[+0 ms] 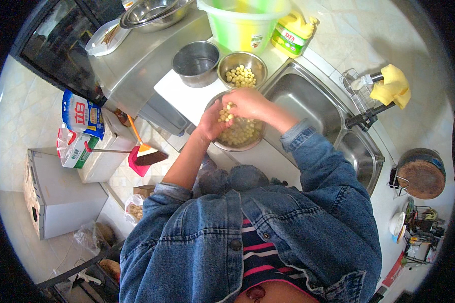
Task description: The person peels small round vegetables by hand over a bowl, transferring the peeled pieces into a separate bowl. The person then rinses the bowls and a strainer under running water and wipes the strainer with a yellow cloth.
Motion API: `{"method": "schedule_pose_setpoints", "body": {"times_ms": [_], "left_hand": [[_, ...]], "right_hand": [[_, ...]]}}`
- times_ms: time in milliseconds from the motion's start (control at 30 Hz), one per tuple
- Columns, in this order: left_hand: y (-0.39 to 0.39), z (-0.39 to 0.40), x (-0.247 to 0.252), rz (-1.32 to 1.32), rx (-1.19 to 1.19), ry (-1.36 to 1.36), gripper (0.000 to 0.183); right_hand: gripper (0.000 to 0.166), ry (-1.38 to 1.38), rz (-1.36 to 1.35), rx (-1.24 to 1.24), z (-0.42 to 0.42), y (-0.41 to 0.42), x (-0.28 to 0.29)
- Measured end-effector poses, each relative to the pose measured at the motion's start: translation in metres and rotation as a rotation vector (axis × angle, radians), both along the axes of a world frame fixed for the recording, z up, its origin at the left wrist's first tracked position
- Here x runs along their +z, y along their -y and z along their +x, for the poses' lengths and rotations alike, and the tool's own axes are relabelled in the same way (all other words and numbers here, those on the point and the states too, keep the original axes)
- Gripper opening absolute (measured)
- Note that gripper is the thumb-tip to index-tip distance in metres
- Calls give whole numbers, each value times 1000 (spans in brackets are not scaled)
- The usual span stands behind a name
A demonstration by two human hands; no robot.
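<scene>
A steel bowl (242,146) of water with many small round pale-yellow pieces (240,132), perhaps lotus seeds, stands before me at the counter's edge. Above its left side my left hand (213,120) is cupped and holds several of the pieces. My right hand (244,103) is over the bowl's far side, its fingers bent down at the same pieces; whether it grips one is hidden. Just behind stands a second steel bowl (262,62) holding more pale-yellow pieces (241,77). To its left is a deep steel pot (196,66) on a white board (167,88).
A double steel sink (307,96) with a dark faucet (364,117) lies to the right. A green and yellow bucket (242,26) and a yellow detergent jug (292,36) stand at the back. Steel bowls (155,22) and a plastic tray (102,43) are back left.
</scene>
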State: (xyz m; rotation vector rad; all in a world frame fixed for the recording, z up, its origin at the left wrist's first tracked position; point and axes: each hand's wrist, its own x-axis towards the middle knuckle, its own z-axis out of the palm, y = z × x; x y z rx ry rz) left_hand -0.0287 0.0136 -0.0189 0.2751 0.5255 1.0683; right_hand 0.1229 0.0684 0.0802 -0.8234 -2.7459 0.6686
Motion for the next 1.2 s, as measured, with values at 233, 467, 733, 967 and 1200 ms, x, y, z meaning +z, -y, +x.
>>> {"method": "schedule_pose_setpoints", "body": {"times_ms": [233,467,733,967,1200], "left_hand": [[1,1,4,16,6,-22,37],[1,1,9,43,-14,-16,41],[-8,-3,9,-22,36,70,40],[-80,6,38,-33,109,-40,36],[-150,35,70,-78,229,-373,51]], "right_hand": [[16,-200,-363,-73,-2,-3,-13],[24,-402,-456,-118,21,-14,-20],[18,-206,-326,-204,42,1,-60],[15,-31,-33,-179,47,16,-86],[15,68,-62,-185,47,27,-65]]}}
